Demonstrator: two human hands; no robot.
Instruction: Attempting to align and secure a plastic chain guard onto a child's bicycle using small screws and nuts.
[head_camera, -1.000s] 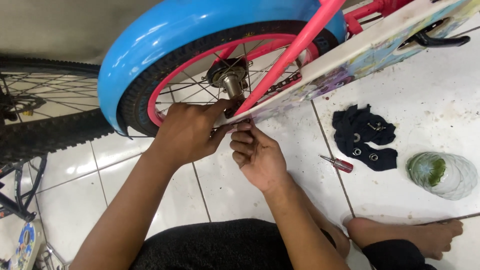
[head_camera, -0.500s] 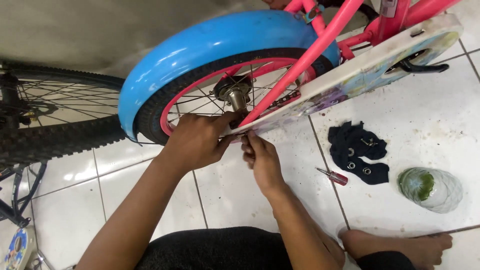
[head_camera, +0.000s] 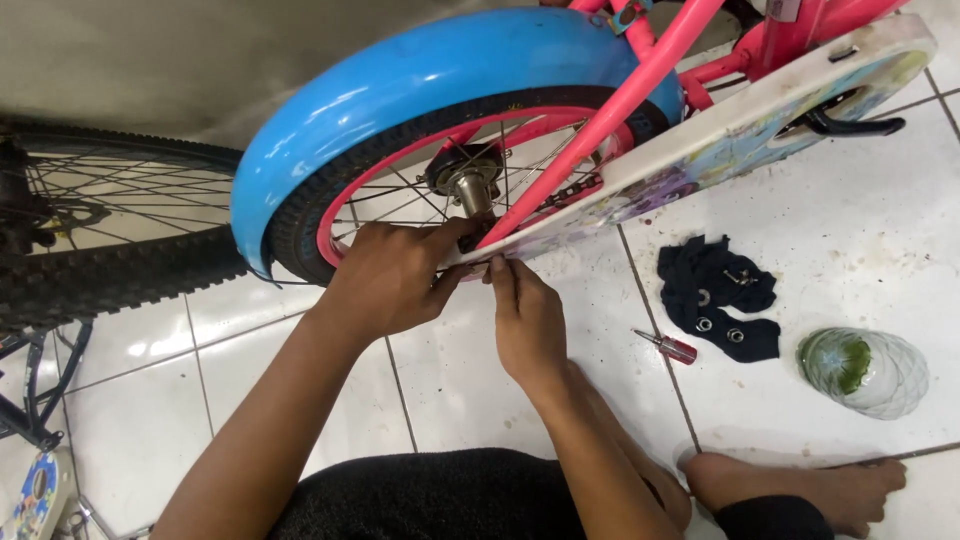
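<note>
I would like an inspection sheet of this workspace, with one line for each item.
Surface: white tiled floor, dusty and speckled near the bicycle.
Job's things: small bicycle wheel with pink rim, blue plastic mudguard, pink frame tube, white chain guard, steel axle.
Clutter: red-handled screwdriver; dark cloth bearing small metal parts; clear plastic bottle lying down.
Grips: left hand and right hand pinch the chain guard's rear tip below the axle.
Cables: nothing seen.
Surroundings: black knobby tyre of a second bicycle; bare foot.
</note>
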